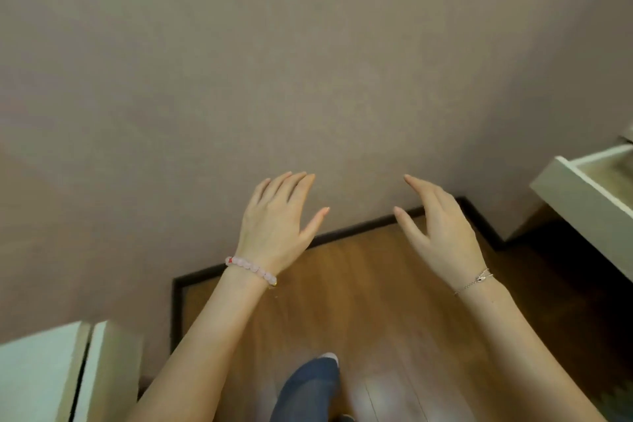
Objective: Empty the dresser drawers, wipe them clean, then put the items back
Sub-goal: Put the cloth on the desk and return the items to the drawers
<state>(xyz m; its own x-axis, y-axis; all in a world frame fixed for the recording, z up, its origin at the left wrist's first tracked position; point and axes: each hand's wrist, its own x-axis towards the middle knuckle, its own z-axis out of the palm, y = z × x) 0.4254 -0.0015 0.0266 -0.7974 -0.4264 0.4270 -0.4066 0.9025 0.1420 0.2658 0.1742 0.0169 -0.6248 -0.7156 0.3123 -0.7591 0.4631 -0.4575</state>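
Wooden floor (pixel 376 301) stretches beneath a person's left hand (pixel 274 223) and right hand (pixel 442 233), empty and held apart with fingers loose, apparently between loads, while the pulled-out dresser drawer (pixel 589 195) stands at far right.

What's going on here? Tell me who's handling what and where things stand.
A person stands facing a wall, with the left hand and the right hand raised, fingers spread, holding nothing. A white drawer stands pulled open at the right edge; its inside is mostly out of view. A white cabinet sits at the lower left. No cloth or drawer items show.
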